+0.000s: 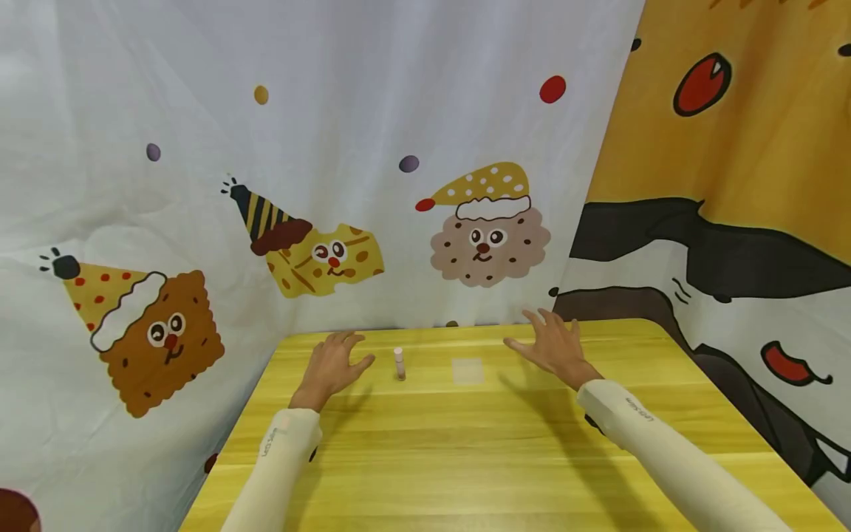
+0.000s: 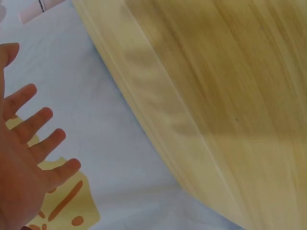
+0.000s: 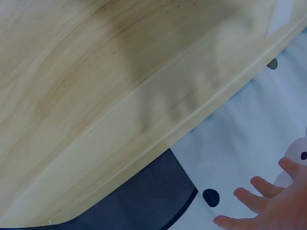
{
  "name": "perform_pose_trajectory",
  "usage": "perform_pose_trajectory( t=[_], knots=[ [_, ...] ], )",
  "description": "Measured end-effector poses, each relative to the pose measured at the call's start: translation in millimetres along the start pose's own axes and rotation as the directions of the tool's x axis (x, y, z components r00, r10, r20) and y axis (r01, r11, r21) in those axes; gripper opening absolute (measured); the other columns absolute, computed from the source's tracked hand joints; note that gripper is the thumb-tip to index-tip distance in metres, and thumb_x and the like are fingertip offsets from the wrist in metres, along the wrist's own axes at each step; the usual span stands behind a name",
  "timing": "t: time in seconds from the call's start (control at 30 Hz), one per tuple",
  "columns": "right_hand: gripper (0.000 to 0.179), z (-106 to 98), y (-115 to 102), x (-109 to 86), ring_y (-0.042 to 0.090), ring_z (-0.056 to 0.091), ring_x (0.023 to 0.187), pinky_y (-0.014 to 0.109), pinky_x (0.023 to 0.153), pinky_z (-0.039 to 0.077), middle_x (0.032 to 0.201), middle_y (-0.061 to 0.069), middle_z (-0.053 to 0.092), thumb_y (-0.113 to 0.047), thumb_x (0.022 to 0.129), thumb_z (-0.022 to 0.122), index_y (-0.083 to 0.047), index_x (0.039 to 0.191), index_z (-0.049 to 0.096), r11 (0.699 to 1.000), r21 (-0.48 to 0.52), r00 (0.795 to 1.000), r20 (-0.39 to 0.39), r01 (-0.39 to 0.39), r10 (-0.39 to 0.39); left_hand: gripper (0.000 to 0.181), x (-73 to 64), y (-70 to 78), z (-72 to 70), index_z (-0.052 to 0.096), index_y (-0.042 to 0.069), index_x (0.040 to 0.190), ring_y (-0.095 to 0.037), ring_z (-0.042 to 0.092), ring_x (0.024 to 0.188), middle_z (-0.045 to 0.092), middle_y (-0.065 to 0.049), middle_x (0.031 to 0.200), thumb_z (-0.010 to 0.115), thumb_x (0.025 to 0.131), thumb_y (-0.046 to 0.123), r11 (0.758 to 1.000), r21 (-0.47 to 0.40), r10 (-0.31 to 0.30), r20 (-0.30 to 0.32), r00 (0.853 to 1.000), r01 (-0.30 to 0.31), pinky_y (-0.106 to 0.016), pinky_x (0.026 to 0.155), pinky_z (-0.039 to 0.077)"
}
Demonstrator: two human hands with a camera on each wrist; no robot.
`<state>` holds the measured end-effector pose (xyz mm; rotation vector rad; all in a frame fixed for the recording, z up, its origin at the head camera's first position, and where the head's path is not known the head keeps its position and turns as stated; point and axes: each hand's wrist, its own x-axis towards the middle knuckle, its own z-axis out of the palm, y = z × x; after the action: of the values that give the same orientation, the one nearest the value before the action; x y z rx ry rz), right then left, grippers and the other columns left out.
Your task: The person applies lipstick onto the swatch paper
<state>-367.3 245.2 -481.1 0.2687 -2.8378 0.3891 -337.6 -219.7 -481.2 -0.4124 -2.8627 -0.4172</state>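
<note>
A small slim tube (image 1: 400,364) with a white cap and a pinkish body stands upright near the far side of the table. To its right lies a pale, flat square (image 1: 468,371). My left hand (image 1: 332,367) hovers left of the tube, fingers spread and nothing in them. In the left wrist view the pink tube (image 2: 41,9) shows at the top left, beyond the thumb. Farther right, my right hand (image 1: 552,343) is held over the table's far part, also spread and holding nothing. The white square (image 3: 280,18) appears at the right wrist view's top corner.
The yellow wood-grain table (image 1: 452,458) has rounded far corners. Behind it hangs a white curtain (image 1: 359,111) with cartoon food prints, and an orange and black patterned part (image 1: 751,162) is on the right. Both forearms wear cream sleeves (image 1: 275,465) and cast shadows on the tabletop.
</note>
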Motion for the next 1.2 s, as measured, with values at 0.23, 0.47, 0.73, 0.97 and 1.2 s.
perform_pose_trajectory(
  t=[0.23, 0.47, 0.73, 0.97, 1.2],
  knots=[
    [0.092, -1.3, -9.4, -0.3, 0.049, 0.040, 0.142, 0.081, 0.111, 0.014, 0.157, 0.024, 0.043, -0.078, 0.092, 0.055, -0.018, 0.159, 0.042, 0.998, 0.066, 1.000, 0.016, -0.012, 0.011, 0.057, -1.4, 4.3, 6.0, 0.064, 0.009, 0.140, -0.040, 0.053, 0.135, 0.057, -0.015, 0.148, 0.067, 0.100, 0.049, 0.997, -0.077, 0.007, -0.007, 1.000, -0.007, -0.062, 0.107, 0.043],
    [0.090, -1.3, -17.7, -1.1, 0.048, 0.041, 0.142, 0.080, 0.112, 0.012, 0.156, 0.021, 0.044, -0.077, 0.093, 0.055, -0.019, 0.161, 0.040, 0.997, 0.077, 1.000, 0.025, 0.001, -0.003, 0.056, -1.4, 6.7, 13.1, 0.064, 0.010, 0.141, -0.037, 0.053, 0.136, 0.058, -0.012, 0.148, 0.067, 0.100, 0.049, 0.994, -0.109, -0.003, 0.019, 1.000, 0.005, -0.059, 0.108, 0.044],
    [0.086, -0.8, -25.7, 0.6, 0.046, 0.043, 0.142, 0.080, 0.113, 0.010, 0.156, 0.019, 0.046, -0.075, 0.094, 0.055, -0.021, 0.159, 0.042, 0.996, 0.078, 0.999, 0.009, 0.038, -0.038, 0.058, 1.2, 10.7, 17.8, 0.064, 0.012, 0.141, -0.036, 0.052, 0.138, 0.057, -0.011, 0.149, 0.070, 0.098, 0.050, 0.992, -0.129, -0.001, 0.031, 1.000, 0.005, -0.058, 0.109, 0.043],
    [0.087, 1.8, -29.3, 0.8, 0.047, 0.044, 0.141, 0.080, 0.113, 0.011, 0.156, 0.018, 0.046, -0.077, 0.093, 0.055, -0.021, 0.159, 0.044, 0.994, 0.094, 0.999, -0.005, 0.052, -0.051, 0.056, 2.6, 12.1, 26.9, 0.065, 0.013, 0.140, -0.037, 0.052, 0.138, 0.057, -0.011, 0.149, 0.074, 0.096, 0.046, 0.985, -0.174, -0.012, 0.043, 0.999, 0.020, -0.059, 0.108, 0.044],
    [0.086, 3.3, -32.3, -1.0, 0.047, 0.042, 0.142, 0.080, 0.113, 0.012, 0.157, 0.019, 0.045, -0.076, 0.094, 0.055, -0.020, 0.158, 0.044, 0.993, 0.093, 0.997, -0.011, 0.078, -0.077, 0.056, 6.1, 13.4, 37.0, 0.068, 0.012, 0.137, -0.035, 0.057, 0.132, 0.061, -0.010, 0.145, 0.073, 0.095, 0.050, 0.984, -0.174, -0.011, 0.055, 0.998, 0.021, -0.058, 0.104, 0.048]
  ],
)
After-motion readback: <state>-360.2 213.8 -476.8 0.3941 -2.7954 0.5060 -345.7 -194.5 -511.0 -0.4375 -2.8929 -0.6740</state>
